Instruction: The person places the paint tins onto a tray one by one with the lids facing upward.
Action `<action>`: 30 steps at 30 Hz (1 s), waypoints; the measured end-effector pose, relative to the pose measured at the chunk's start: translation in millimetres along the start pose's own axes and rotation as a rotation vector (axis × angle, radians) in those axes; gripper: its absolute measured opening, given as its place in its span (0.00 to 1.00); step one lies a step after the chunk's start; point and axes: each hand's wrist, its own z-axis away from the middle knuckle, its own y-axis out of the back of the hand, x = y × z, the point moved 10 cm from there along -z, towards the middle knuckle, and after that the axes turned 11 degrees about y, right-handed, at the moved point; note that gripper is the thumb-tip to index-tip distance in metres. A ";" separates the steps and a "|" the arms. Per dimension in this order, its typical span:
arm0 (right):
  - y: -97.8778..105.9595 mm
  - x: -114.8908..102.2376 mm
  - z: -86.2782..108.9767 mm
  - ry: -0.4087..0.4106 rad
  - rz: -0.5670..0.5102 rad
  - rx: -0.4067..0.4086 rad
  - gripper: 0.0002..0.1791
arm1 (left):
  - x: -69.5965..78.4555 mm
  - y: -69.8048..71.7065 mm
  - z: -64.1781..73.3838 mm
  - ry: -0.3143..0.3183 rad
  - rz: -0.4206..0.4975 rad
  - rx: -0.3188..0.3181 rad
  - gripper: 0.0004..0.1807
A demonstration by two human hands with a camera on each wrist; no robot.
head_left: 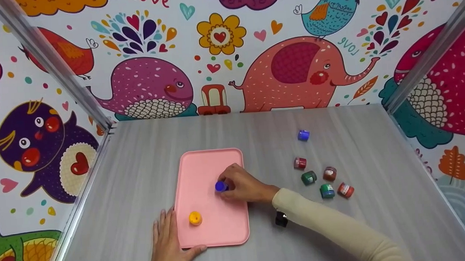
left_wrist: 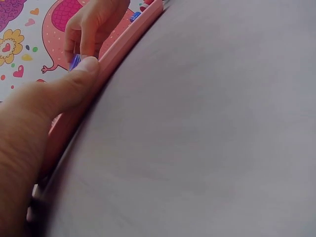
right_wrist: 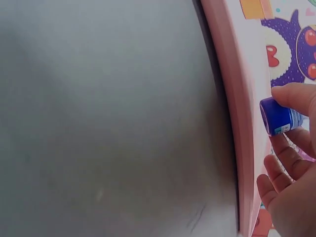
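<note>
Over the pink tray [head_left: 208,163], my right hand [head_left: 246,184] pinches a small blue paint jar [right_wrist: 279,116] between thumb and fingers. In the right wrist view the jar is tilted on its side, with a label facing the camera. On the tray's near left part sits a yellow paint jar [head_left: 195,218]. My left hand [head_left: 167,239] rests at the tray's near left corner, fingers straight along the left side. Its thumb [left_wrist: 74,86] lies along the near rim in the left wrist view.
Right of the tray, several paint jars lie on the grey table [head_left: 139,158]: a blue-violet one [head_left: 303,135], a red one [head_left: 300,163], a dark green one [head_left: 308,177], a brown one [head_left: 329,173], a green one [head_left: 327,191] and an orange-red one [head_left: 345,190]. Cartoon-printed walls surround the table.
</note>
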 end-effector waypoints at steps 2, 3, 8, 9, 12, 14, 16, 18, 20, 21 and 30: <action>-5.9 -3.1 -4.4 0.004 0.001 -0.014 0.20 | -0.8 0.2 0.2 0.012 0.004 -0.007 0.83; -8.5 -4.0 -6.1 0.003 -0.001 -0.018 0.20 | -1.1 0.1 0.1 0.016 0.006 -0.008 0.84; -17.5 -7.8 -12.0 0.003 -0.010 -0.026 0.19 | 2.1 -1.2 -0.5 0.002 0.010 -0.003 0.82; -18.9 -8.0 -12.6 0.004 -0.011 -0.027 0.19 | 3.1 -2.0 -0.8 -0.001 0.012 -0.004 0.82; -23.4 -9.4 -13.9 0.014 -0.013 -0.026 0.18 | 5.0 -3.4 -0.6 -0.001 0.010 -0.006 0.82; -27.1 -10.5 -14.6 0.024 -0.013 -0.029 0.18 | 5.3 -4.5 -0.4 0.008 0.011 -0.012 0.82; -30.6 -11.9 -15.8 0.038 -0.008 -0.031 0.18 | 5.1 -5.0 -0.1 0.012 0.012 -0.012 0.82; -33.4 -13.8 -17.4 0.055 -0.002 -0.029 0.18 | 5.0 -5.0 0.1 0.010 0.014 -0.006 0.81; -35.9 -15.6 -19.4 0.069 0.004 -0.024 0.17 | 5.2 -4.2 0.5 -0.002 0.012 0.006 0.81; -37.1 -16.5 -20.3 0.074 0.005 -0.023 0.17 | 5.3 -3.5 0.7 -0.010 0.012 0.014 0.81; -47.6 -21.7 -27.4 0.058 0.002 -0.013 0.17 | 1.2 1.7 0.7 -0.024 0.005 0.026 0.81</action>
